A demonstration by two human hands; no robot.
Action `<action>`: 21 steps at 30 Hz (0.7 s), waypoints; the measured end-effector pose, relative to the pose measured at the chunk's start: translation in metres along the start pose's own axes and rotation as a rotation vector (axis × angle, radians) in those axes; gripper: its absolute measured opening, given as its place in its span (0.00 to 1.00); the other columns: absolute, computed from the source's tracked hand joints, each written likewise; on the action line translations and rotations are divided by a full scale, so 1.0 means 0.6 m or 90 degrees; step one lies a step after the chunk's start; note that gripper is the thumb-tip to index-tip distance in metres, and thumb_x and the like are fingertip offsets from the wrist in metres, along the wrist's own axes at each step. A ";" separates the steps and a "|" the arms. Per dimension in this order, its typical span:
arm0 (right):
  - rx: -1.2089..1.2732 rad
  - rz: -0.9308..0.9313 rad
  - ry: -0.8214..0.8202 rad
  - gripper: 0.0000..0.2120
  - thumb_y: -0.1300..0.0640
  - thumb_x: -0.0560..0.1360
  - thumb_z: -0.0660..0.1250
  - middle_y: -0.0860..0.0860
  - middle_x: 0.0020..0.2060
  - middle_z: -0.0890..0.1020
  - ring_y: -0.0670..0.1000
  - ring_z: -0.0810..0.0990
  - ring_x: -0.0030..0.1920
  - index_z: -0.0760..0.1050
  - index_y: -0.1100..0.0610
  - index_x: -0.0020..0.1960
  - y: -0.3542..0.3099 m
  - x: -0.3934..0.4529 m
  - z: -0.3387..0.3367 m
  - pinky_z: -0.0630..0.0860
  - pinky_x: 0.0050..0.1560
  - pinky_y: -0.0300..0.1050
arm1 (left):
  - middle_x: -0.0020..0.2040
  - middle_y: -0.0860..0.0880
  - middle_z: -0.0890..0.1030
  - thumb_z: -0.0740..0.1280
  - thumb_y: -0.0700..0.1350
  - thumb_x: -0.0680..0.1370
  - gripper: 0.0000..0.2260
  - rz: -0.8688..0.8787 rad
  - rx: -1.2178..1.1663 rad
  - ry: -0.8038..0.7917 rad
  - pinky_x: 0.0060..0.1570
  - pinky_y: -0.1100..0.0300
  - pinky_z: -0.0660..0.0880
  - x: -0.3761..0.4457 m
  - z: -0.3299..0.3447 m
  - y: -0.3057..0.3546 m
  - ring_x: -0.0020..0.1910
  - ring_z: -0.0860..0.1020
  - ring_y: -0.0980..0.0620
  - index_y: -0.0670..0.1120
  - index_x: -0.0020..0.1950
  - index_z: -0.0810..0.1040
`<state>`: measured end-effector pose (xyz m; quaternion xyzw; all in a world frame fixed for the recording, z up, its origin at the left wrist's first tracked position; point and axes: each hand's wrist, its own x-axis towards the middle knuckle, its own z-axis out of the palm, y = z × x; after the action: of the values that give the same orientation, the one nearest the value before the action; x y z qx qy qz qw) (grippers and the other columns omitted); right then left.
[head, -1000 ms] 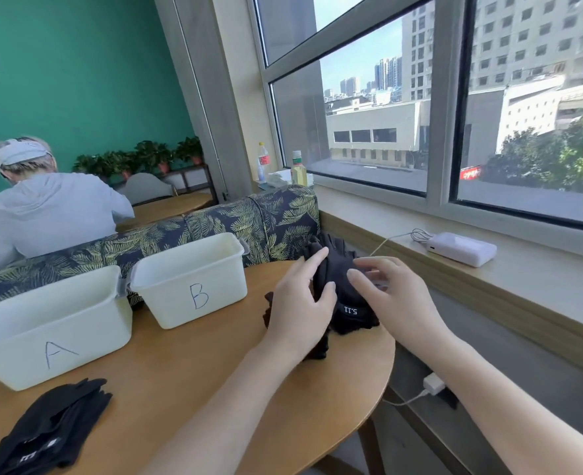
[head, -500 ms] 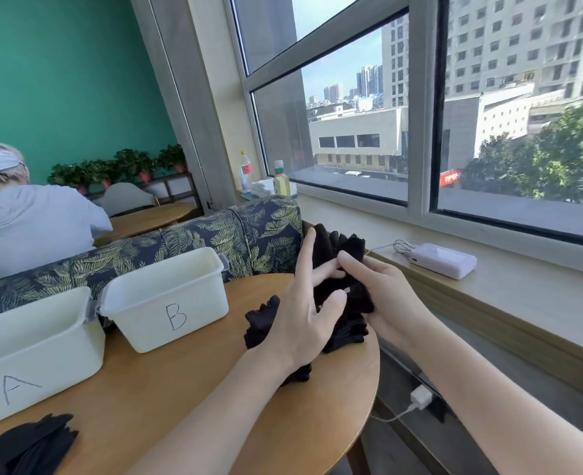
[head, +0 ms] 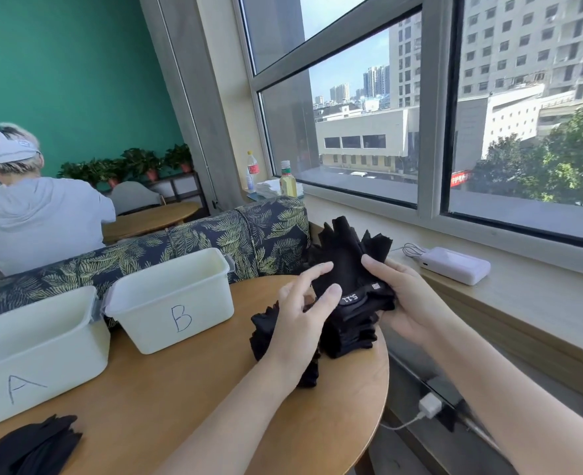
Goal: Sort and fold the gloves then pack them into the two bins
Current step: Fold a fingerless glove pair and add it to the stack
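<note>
Head view: my right hand (head: 408,303) grips a black glove (head: 350,265) by its cuff, thumb on top, its fingers pointing up and away from me. My left hand (head: 300,323) sits just beside it, fingers loosely spread, thumb and forefinger touching the glove near the cuff. Under both hands lies a pile of gloves (head: 348,334) on the table (head: 166,399). Bin B (head: 170,299) stands left of my left hand, bin A (head: 36,354) farther left. More gloves (head: 29,447) lie near me, in front of bin A.
</note>
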<state>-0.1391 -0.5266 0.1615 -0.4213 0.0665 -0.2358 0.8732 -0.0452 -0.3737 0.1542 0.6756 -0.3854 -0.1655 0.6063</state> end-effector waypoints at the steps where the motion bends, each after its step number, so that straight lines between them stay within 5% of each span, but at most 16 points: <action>1: 0.004 -0.002 -0.006 0.15 0.61 0.82 0.63 0.64 0.60 0.83 0.60 0.86 0.54 0.77 0.63 0.67 -0.004 0.005 -0.001 0.84 0.48 0.51 | 0.67 0.50 0.75 0.68 0.55 0.80 0.14 -0.028 -0.083 -0.030 0.67 0.55 0.71 0.007 -0.002 0.001 0.66 0.75 0.52 0.67 0.65 0.78; 4: -0.006 -0.003 -0.009 0.15 0.60 0.83 0.63 0.63 0.60 0.83 0.59 0.86 0.54 0.77 0.64 0.67 -0.014 0.022 -0.009 0.84 0.48 0.50 | 0.65 0.48 0.82 0.65 0.46 0.83 0.14 -0.086 -0.296 -0.076 0.63 0.50 0.73 0.040 -0.009 0.009 0.59 0.80 0.49 0.54 0.68 0.79; 7: -0.016 0.014 -0.011 0.16 0.60 0.83 0.63 0.62 0.59 0.84 0.58 0.86 0.53 0.76 0.65 0.67 -0.018 0.043 -0.021 0.84 0.49 0.49 | 0.60 0.44 0.85 0.65 0.43 0.82 0.14 -0.123 -0.346 -0.104 0.54 0.54 0.78 0.088 -0.020 0.013 0.51 0.83 0.50 0.46 0.68 0.80; 12: -0.049 0.085 0.019 0.15 0.62 0.83 0.62 0.64 0.57 0.84 0.58 0.88 0.48 0.75 0.66 0.68 -0.016 0.090 -0.049 0.85 0.42 0.48 | 0.52 0.42 0.86 0.69 0.34 0.80 0.12 -0.091 -0.135 -0.060 0.40 0.59 0.81 0.176 -0.024 -0.010 0.43 0.85 0.51 0.45 0.61 0.83; 17: -0.174 0.185 0.038 0.16 0.61 0.80 0.68 0.62 0.58 0.84 0.57 0.86 0.53 0.76 0.64 0.66 -0.010 0.147 -0.081 0.85 0.49 0.52 | 0.51 0.44 0.87 0.77 0.40 0.72 0.15 -0.112 0.125 -0.087 0.55 0.48 0.83 0.254 -0.038 -0.053 0.49 0.86 0.44 0.51 0.58 0.85; 21: -0.307 0.195 0.088 0.12 0.64 0.77 0.72 0.56 0.48 0.87 0.53 0.86 0.46 0.78 0.62 0.59 -0.003 0.189 -0.100 0.85 0.42 0.46 | 0.52 0.40 0.85 0.76 0.35 0.72 0.16 -0.166 0.189 -0.138 0.47 0.47 0.85 0.304 -0.036 -0.075 0.46 0.86 0.39 0.47 0.58 0.84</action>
<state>-0.0586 -0.6228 0.1339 -0.5849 0.2424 -0.1067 0.7666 0.1024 -0.4921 0.1605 0.7796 -0.3781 -0.2558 0.4288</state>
